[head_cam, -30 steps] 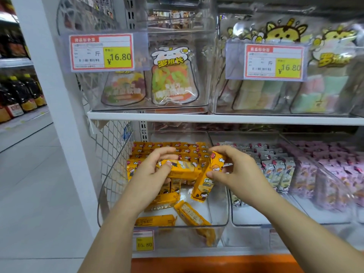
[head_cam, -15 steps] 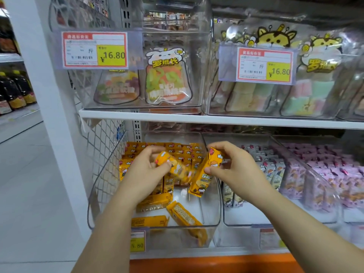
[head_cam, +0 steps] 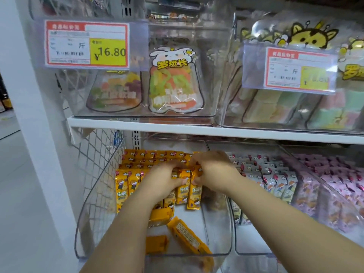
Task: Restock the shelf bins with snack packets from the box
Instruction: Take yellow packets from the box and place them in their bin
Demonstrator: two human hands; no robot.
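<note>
Both hands have gone deeper since a second ago and have come together, and the two packets, tilted then, now stand upright.

On the lower level of the shelf (head_cam: 216, 131) stands the clear bin (head_cam: 94, 203) with the yellow snacks. The box is not in view. The left hand (head_cam: 163, 180) and the right hand (head_cam: 214, 172) meet in the middle of the bin, thumbs almost touching. Each has its fingers curled over the top edge of the packets (head_cam: 189, 190) and pinches them, so neither hand is free. The packets stand with the long axis vertical, just beside the row (head_cam: 128, 184) that fills the left part of the bin.

Three loose packets (head_cam: 185, 235) lie flat on the bin floor. They are nearer to the person than the hands, under and between the forearms. The biggest one lies slantwise, its long axis going from back-left to front-right. I judge they must be stood up next. For this a hand must let go and pull back toward the body, and the left hand seems nearer, because one packet lies just under its wrist.
</note>
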